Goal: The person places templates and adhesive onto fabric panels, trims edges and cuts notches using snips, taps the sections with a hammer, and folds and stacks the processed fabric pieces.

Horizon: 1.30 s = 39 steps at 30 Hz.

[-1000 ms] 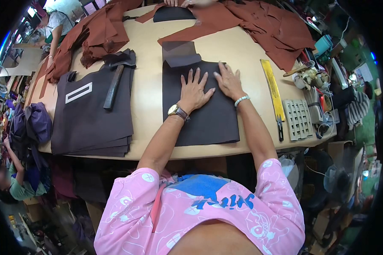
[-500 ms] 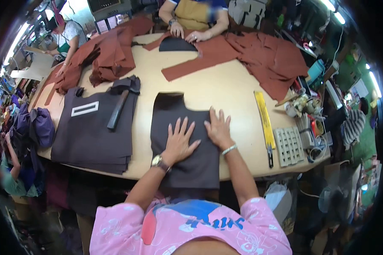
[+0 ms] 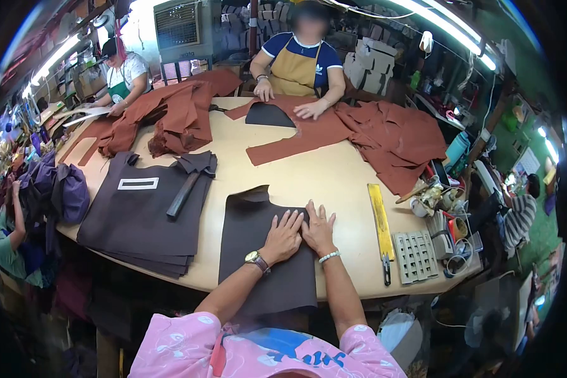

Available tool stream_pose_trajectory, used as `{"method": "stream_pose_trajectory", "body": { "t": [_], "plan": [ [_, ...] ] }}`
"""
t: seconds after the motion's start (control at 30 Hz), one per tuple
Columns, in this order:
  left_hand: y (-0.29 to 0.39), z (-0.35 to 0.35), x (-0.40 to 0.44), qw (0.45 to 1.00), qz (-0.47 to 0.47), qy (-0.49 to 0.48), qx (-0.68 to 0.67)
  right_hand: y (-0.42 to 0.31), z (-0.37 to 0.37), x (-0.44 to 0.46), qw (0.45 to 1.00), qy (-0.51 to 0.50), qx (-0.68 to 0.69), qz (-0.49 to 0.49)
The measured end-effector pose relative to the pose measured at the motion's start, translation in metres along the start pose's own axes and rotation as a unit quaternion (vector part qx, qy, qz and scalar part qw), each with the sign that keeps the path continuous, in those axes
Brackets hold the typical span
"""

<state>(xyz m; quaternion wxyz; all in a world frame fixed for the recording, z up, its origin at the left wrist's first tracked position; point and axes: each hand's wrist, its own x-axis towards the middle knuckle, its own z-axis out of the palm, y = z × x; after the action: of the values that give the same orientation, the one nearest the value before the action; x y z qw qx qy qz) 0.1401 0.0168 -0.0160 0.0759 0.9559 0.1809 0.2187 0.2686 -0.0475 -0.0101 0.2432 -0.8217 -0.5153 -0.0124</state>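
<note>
A dark brown cut fabric piece (image 3: 246, 233) lies before me, its lower end hanging over the table's front edge and its upper left corner lifted a little. My left hand (image 3: 282, 236) rests flat on the cloth with fingers stretched out. Beside it, almost touching, my right hand (image 3: 319, 230) presses down near the fabric's upper right edge, fingers extended. To the left is a stack of dark fabric pieces (image 3: 138, 220). On that stack sit a white rectangular frame-shaped template (image 3: 138, 183) and a dark hammer-like bar (image 3: 183, 196).
Right of my hands lie a yellow ruler (image 3: 380, 220), thread snips (image 3: 386, 269) and a beige slotted tray (image 3: 416, 257). Rust-brown fabric (image 3: 397, 138) is heaped across the far side. A person in a mustard apron (image 3: 299, 69) works opposite; another person (image 3: 123, 72) is at far left.
My left hand has slid right and up across the cloth, closer to my right hand. The head view has tilted up. Opposite, the co-worker's hands have moved apart on the rust-brown fabric.
</note>
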Motion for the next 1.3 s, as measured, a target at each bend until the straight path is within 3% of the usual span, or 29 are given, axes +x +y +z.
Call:
{"method": "stream_pose_trajectory", "body": {
  "t": [0.33,0.47,0.57,0.7,0.77,0.83,0.9,0.97,1.07,1.2,1.3],
  "plan": [
    [0.005,-0.006,0.021,0.999,-0.011,0.046,-0.001,0.003,0.004,0.002,0.998,0.031,-0.021,0.058],
    [0.003,0.005,0.027,0.987,0.007,0.161,0.005,0.007,0.0,0.004,0.997,0.053,-0.005,0.056],
    [-0.001,0.008,0.03,0.987,0.011,0.161,0.005,0.009,0.002,0.005,0.997,0.058,0.005,0.041],
    [-0.006,0.003,0.05,0.996,-0.048,0.064,-0.026,0.012,-0.012,0.001,0.998,0.038,0.007,0.044],
    [-0.009,0.005,0.058,0.993,-0.089,0.07,-0.034,0.026,-0.03,-0.011,0.986,0.148,-0.02,0.073],
    [-0.012,0.001,0.067,0.989,-0.138,0.018,-0.055,0.035,-0.064,-0.042,0.967,0.226,-0.039,0.112],
    [-0.017,-0.008,0.079,0.982,-0.147,-0.057,-0.101,0.048,-0.078,-0.09,0.939,0.251,-0.18,0.149],
    [-0.028,-0.005,0.095,0.971,-0.175,-0.111,-0.121,0.062,-0.088,-0.134,0.905,0.216,-0.274,0.243],
    [-0.038,-0.014,0.111,0.948,-0.18,-0.211,-0.155,0.07,-0.089,-0.168,0.888,0.217,-0.295,0.277],
    [-0.038,-0.016,0.108,0.941,-0.16,-0.213,-0.207,0.063,-0.091,-0.161,0.909,0.252,-0.241,0.227],
    [-0.035,-0.004,0.092,0.973,-0.113,-0.074,-0.189,0.055,-0.091,-0.157,0.924,0.219,-0.126,0.287]
  ]
}}
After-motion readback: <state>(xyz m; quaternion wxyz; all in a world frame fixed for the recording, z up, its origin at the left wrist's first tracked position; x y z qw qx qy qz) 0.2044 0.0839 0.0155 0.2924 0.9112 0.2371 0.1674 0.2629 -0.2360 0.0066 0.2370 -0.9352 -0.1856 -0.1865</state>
